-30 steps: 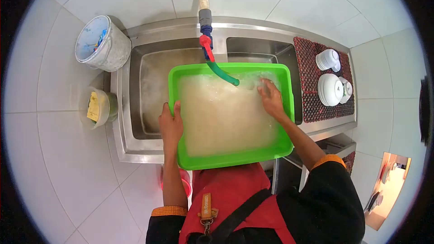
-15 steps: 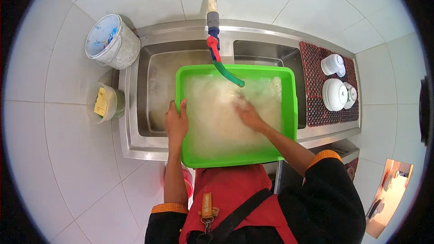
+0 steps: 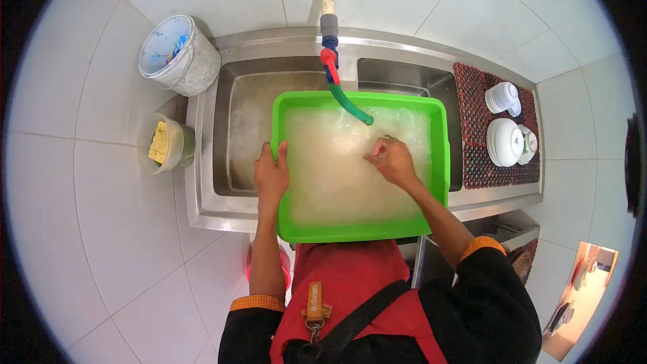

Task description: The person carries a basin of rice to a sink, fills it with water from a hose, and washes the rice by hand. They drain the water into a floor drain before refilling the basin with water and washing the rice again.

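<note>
A green rectangular tub full of cloudy water rests across the front of the double sink. Its left wall is gripped by my left hand, thumb on the inner side and fingers outside. Over the water, right of the middle, my right hand has its fingers curled together; whatever may be in them is hidden. Just above that hand ends the green hose of the tap, with no stream visible from it. What lies under the murky water cannot be made out.
Murky water stands in the left sink basin. A white bucket and a plastic tub with a yellow sponge are at the left. White bowls sit on a dark red woven mat at the right. The red tap handle hangs above.
My right hand, blurred in the splashing water before, is now higher and to the right with fingers curled. The water is calmer. My left hand keeps its grip on the tub.
</note>
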Action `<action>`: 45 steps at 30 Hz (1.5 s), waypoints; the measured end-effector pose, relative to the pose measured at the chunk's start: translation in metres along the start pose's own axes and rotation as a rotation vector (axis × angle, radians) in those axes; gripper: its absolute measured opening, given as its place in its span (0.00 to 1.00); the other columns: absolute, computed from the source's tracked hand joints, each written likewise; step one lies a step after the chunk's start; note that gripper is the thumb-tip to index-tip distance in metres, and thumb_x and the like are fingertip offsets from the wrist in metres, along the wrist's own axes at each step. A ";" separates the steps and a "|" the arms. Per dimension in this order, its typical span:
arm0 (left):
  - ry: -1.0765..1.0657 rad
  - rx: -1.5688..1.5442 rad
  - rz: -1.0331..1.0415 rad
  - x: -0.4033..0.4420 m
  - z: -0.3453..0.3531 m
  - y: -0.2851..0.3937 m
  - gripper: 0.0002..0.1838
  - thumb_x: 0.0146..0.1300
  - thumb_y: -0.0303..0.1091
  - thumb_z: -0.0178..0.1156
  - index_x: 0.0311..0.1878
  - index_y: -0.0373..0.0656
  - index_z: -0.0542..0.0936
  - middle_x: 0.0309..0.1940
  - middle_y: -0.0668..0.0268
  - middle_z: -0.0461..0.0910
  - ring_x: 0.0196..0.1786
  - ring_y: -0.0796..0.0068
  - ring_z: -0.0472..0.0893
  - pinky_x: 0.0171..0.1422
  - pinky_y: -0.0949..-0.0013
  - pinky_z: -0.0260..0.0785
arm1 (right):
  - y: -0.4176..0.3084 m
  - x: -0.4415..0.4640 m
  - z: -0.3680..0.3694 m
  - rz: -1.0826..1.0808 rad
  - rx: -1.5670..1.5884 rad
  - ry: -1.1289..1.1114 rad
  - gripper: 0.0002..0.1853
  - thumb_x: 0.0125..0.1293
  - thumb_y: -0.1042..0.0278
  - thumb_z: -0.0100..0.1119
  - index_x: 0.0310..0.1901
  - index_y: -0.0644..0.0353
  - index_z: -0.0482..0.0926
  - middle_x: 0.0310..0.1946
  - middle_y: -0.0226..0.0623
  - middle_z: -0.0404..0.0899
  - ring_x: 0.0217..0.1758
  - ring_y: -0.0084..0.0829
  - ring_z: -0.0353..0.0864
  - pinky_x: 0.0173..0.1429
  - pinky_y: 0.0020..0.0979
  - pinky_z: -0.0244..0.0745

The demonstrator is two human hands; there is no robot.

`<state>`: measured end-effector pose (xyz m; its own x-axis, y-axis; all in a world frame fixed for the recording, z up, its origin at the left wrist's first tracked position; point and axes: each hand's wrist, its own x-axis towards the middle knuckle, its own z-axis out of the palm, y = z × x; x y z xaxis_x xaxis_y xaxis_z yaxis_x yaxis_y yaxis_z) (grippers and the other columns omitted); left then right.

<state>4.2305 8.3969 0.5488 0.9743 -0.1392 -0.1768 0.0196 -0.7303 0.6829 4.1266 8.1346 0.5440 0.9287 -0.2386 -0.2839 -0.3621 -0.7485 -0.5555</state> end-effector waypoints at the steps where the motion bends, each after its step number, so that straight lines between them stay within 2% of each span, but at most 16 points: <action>1: 0.004 0.001 -0.002 0.000 0.000 -0.001 0.24 0.69 0.53 0.47 0.40 0.37 0.71 0.30 0.46 0.78 0.39 0.41 0.75 0.43 0.45 0.65 | 0.009 -0.001 -0.002 0.016 0.132 0.006 0.16 0.50 0.60 0.70 0.34 0.61 0.78 0.43 0.44 0.76 0.50 0.44 0.74 0.50 0.47 0.70; 3: 0.018 -0.013 0.018 -0.001 0.001 -0.001 0.24 0.69 0.54 0.47 0.41 0.37 0.71 0.31 0.45 0.78 0.40 0.41 0.75 0.44 0.45 0.65 | 0.017 0.000 0.002 0.033 0.262 0.009 0.15 0.51 0.59 0.70 0.34 0.60 0.79 0.43 0.44 0.76 0.50 0.43 0.74 0.51 0.46 0.69; 5: 0.012 -0.010 0.002 -0.001 0.000 0.000 0.24 0.69 0.54 0.47 0.41 0.37 0.71 0.31 0.45 0.78 0.40 0.41 0.75 0.45 0.45 0.65 | 0.020 -0.002 0.006 -0.099 -0.046 0.288 0.23 0.57 0.50 0.65 0.46 0.59 0.79 0.53 0.50 0.73 0.58 0.49 0.70 0.58 0.46 0.67; 8: 0.021 -0.002 0.017 -0.001 0.001 -0.001 0.25 0.69 0.55 0.47 0.42 0.36 0.71 0.32 0.45 0.78 0.40 0.40 0.74 0.45 0.45 0.65 | 0.007 -0.007 0.018 -0.224 -0.487 0.377 0.32 0.61 0.42 0.57 0.59 0.58 0.71 0.63 0.55 0.63 0.66 0.54 0.63 0.67 0.46 0.60; 12: -0.021 -0.009 -0.018 0.000 0.000 -0.002 0.26 0.68 0.56 0.47 0.42 0.36 0.71 0.33 0.44 0.78 0.41 0.39 0.74 0.45 0.44 0.65 | 0.005 0.002 0.041 -0.081 -0.480 0.160 0.35 0.62 0.42 0.56 0.63 0.60 0.66 0.68 0.56 0.52 0.69 0.60 0.56 0.71 0.53 0.51; 15: -0.009 -0.015 -0.024 0.002 0.002 -0.005 0.27 0.68 0.56 0.47 0.41 0.35 0.71 0.33 0.43 0.78 0.42 0.39 0.74 0.46 0.44 0.65 | -0.005 -0.007 0.032 -0.032 -0.346 0.013 0.31 0.64 0.43 0.51 0.62 0.56 0.69 0.66 0.59 0.58 0.68 0.54 0.61 0.70 0.48 0.57; 18: 0.005 0.005 0.011 0.001 0.002 -0.006 0.27 0.68 0.57 0.47 0.42 0.35 0.71 0.33 0.42 0.77 0.42 0.39 0.74 0.47 0.44 0.65 | -0.004 -0.011 0.007 -0.304 -0.344 -0.023 0.27 0.66 0.46 0.52 0.54 0.61 0.73 0.56 0.59 0.69 0.59 0.51 0.71 0.60 0.48 0.69; 20: -0.005 -0.026 0.010 0.001 0.001 -0.004 0.27 0.68 0.56 0.47 0.42 0.35 0.71 0.33 0.43 0.78 0.42 0.39 0.74 0.47 0.44 0.65 | 0.003 -0.002 -0.004 -0.207 -0.325 0.138 0.21 0.68 0.50 0.51 0.46 0.64 0.75 0.38 0.48 0.78 0.40 0.38 0.79 0.41 0.39 0.76; 21: -0.018 -0.052 0.007 0.001 0.000 -0.003 0.27 0.68 0.56 0.47 0.42 0.35 0.71 0.33 0.43 0.78 0.42 0.39 0.74 0.47 0.44 0.65 | 0.011 0.007 -0.007 -0.207 -0.325 0.141 0.21 0.68 0.50 0.51 0.46 0.64 0.75 0.38 0.48 0.78 0.40 0.38 0.79 0.41 0.39 0.76; 24: 0.039 -0.035 0.039 0.000 0.001 -0.002 0.27 0.68 0.56 0.48 0.42 0.35 0.71 0.34 0.44 0.78 0.42 0.39 0.74 0.47 0.45 0.64 | 0.035 0.034 -0.002 0.415 1.126 -0.184 0.14 0.70 0.56 0.49 0.36 0.58 0.76 0.22 0.31 0.76 0.19 0.20 0.70 0.22 0.23 0.65; 28: 0.040 -0.014 0.029 -0.002 0.000 -0.002 0.26 0.68 0.55 0.48 0.41 0.35 0.72 0.35 0.43 0.78 0.42 0.39 0.75 0.48 0.45 0.64 | 0.038 0.037 0.016 0.465 1.280 -0.181 0.14 0.69 0.57 0.50 0.35 0.60 0.74 0.21 0.33 0.74 0.16 0.27 0.68 0.20 0.27 0.63; 30: 0.031 -0.013 0.036 -0.001 0.000 -0.002 0.25 0.69 0.54 0.47 0.41 0.36 0.72 0.34 0.44 0.78 0.42 0.40 0.76 0.47 0.45 0.65 | 0.033 0.028 0.021 0.058 0.091 0.261 0.12 0.65 0.60 0.56 0.39 0.62 0.73 0.26 0.38 0.76 0.23 0.36 0.72 0.30 0.33 0.67; 31: 0.028 -0.017 0.033 -0.002 0.001 -0.002 0.25 0.69 0.54 0.47 0.41 0.36 0.72 0.34 0.44 0.78 0.42 0.40 0.76 0.47 0.45 0.65 | 0.031 0.020 0.020 0.060 0.086 0.258 0.12 0.65 0.60 0.56 0.39 0.62 0.73 0.26 0.38 0.76 0.23 0.36 0.72 0.30 0.33 0.67; 33: 0.026 0.021 0.022 -0.001 -0.001 0.000 0.24 0.69 0.54 0.47 0.41 0.37 0.72 0.31 0.45 0.79 0.39 0.40 0.77 0.44 0.45 0.66 | 0.023 0.003 0.014 -0.426 -0.354 0.540 0.13 0.59 0.64 0.63 0.41 0.62 0.74 0.34 0.43 0.76 0.37 0.44 0.74 0.43 0.39 0.67; 36: 0.002 -0.043 0.018 -0.001 -0.003 0.001 0.23 0.69 0.53 0.47 0.40 0.38 0.72 0.28 0.46 0.79 0.36 0.40 0.78 0.40 0.45 0.66 | 0.010 -0.009 0.008 -0.478 -0.173 0.607 0.16 0.54 0.68 0.68 0.42 0.61 0.74 0.42 0.44 0.75 0.47 0.45 0.72 0.50 0.41 0.64; 45: 0.081 0.024 0.064 -0.005 -0.003 0.004 0.24 0.69 0.53 0.47 0.42 0.37 0.72 0.30 0.43 0.78 0.39 0.39 0.77 0.42 0.44 0.66 | -0.126 0.069 -0.057 -0.655 0.309 0.686 0.29 0.55 0.66 0.69 0.58 0.62 0.71 0.50 0.45 0.76 0.55 0.45 0.72 0.61 0.40 0.65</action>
<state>4.2260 8.3967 0.5540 0.9884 -0.1319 -0.0752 -0.0471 -0.7373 0.6739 4.2411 8.1766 0.6388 0.7625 -0.2146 0.6104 0.3242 -0.6897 -0.6475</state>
